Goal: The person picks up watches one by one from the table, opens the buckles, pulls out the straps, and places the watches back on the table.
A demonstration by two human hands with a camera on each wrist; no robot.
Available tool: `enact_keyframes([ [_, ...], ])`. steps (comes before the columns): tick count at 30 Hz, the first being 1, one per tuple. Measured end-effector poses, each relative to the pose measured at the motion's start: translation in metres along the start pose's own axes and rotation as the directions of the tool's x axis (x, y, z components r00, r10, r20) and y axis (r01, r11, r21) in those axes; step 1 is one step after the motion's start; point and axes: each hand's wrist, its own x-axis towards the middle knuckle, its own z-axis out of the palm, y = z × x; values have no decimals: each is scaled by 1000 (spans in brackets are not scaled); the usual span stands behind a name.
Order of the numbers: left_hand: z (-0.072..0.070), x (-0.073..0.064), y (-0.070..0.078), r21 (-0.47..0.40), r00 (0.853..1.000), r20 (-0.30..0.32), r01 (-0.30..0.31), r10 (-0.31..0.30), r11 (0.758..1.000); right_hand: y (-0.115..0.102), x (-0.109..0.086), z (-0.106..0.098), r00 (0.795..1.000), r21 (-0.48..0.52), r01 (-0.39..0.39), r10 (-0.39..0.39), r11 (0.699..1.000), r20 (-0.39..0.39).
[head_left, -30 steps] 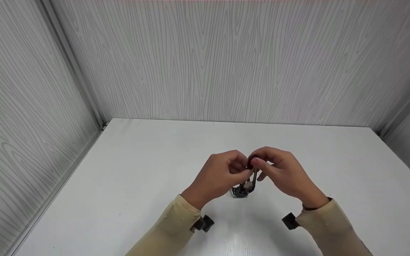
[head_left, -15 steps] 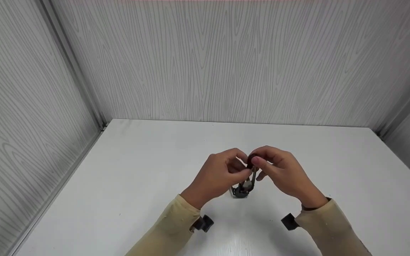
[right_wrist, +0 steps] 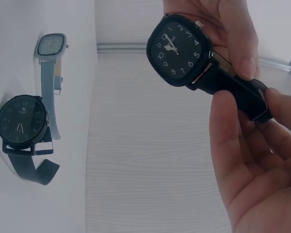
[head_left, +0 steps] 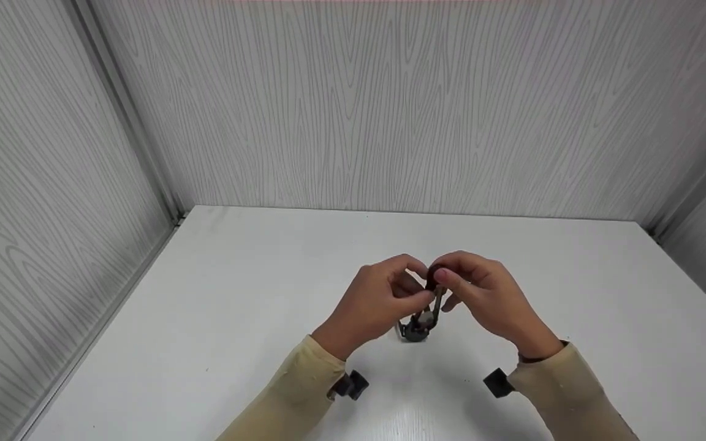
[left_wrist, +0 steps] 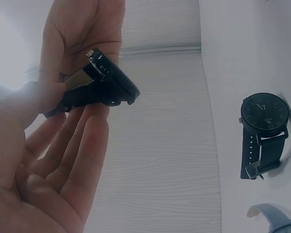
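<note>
Both hands hold a black wristwatch with a squarish dark face and white numerals. My right hand pinches its black strap between thumb and fingers. On the other side, my left hand grips the strap with thumb and fingertips close to the right hand's. In the head view the strap loops down from the fingertips, and a dark part shows below them. The left wrist view catches the watch case edge-on, crown at its upper end. Fingers hide part of the strap and the buckle end.
A round black watch lies on the white tabletop, beside a light blue watch with a matching strap. Wood-grain panels stand behind the table and at its sides. Small black cubes sit at both wrists.
Both hands keep hold of the watch in nearly the same place. The left index finger and the right thumb have shifted slightly upward.
</note>
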Motion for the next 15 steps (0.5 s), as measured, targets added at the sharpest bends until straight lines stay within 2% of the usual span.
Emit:
enact_keyframes([
  [10,0,0,0,-21,1000,1,-8,8,1000,0,1,1,999,37,-33,34,999,-22],
  [15,0,0,1,35,1000,-3,27,-27,999,-1,1,3,998,-2,-40,40,999,-41],
])
